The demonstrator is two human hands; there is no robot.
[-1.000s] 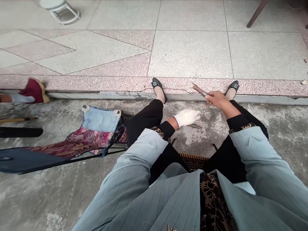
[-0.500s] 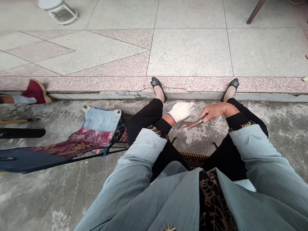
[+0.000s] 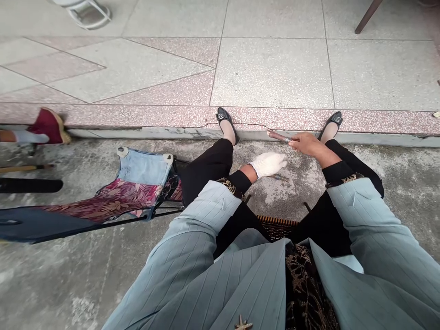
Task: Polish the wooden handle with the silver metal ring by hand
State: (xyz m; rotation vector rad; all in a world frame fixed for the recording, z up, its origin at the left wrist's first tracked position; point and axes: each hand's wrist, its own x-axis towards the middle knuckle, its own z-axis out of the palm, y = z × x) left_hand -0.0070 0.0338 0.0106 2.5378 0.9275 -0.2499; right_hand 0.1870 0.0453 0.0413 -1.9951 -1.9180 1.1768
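My right hand (image 3: 304, 144), bare, is closed around one end of a short brown stick (image 3: 279, 136). The stick has a silvery ringed band beside my fingers and a pale tip pointing left. Below and to the left, my left hand (image 3: 270, 164) wears a white knitted glove, its fingers curled and partly hidden. A thin greyish-brown piece (image 3: 280, 177) shows under the glove; its other end is out of sight, and I cannot tell whether it is held or lies on the ground. The two hands are apart, between my knees.
A folding chair (image 3: 144, 169) with denim and red floral cloth stands at my left. Beyond it are another person's red shoe (image 3: 48, 127) and a wooden-handled tool (image 3: 24, 168). A raised tiled step (image 3: 165, 117) runs under my shoes. A white stool (image 3: 89, 13) stands farther off.
My right hand has lifted the brown stick up and away from the glove, swinging its tip upward. My left hand has shifted slightly right and down.
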